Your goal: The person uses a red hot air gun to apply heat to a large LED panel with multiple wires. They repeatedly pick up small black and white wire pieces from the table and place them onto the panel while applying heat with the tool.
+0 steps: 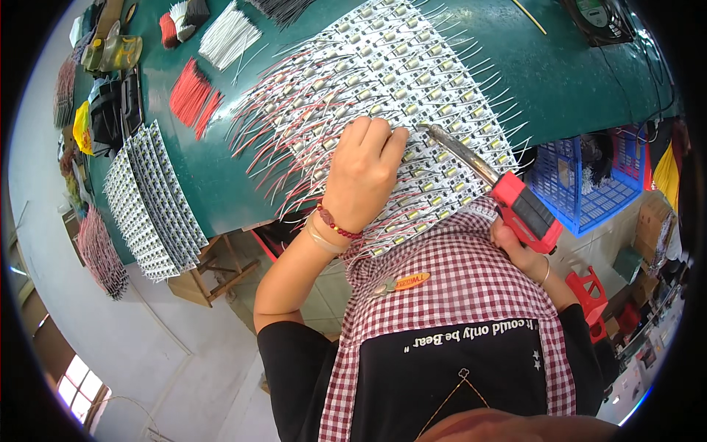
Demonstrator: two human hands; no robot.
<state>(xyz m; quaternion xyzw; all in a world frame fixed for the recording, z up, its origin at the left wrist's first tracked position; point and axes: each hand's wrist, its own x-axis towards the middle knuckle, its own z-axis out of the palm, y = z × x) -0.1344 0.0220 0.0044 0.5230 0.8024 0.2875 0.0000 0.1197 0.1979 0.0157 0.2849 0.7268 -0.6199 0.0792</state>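
Note:
A large white sheet of small LED circuit boards (442, 110) lies on the table's near edge, with red wires along its left side and white and dark wires along its right. My left hand (364, 173) rests on the middle of the sheet, fingers curled together at the boards. What they pinch is hidden beneath them. In my right hand (515, 247) is a red and black soldering iron (524, 210), gripped by its handle. Its metal tip points left and reaches the boards just beside my left fingertips.
On the green table (243, 177) lie red wires (193, 96), white wires (230, 35) and a stack of finished-looking board sheets (155, 202). A blue plastic crate (582, 184) stands at the right, below the table edge. A red stool (587, 295) is behind my right arm.

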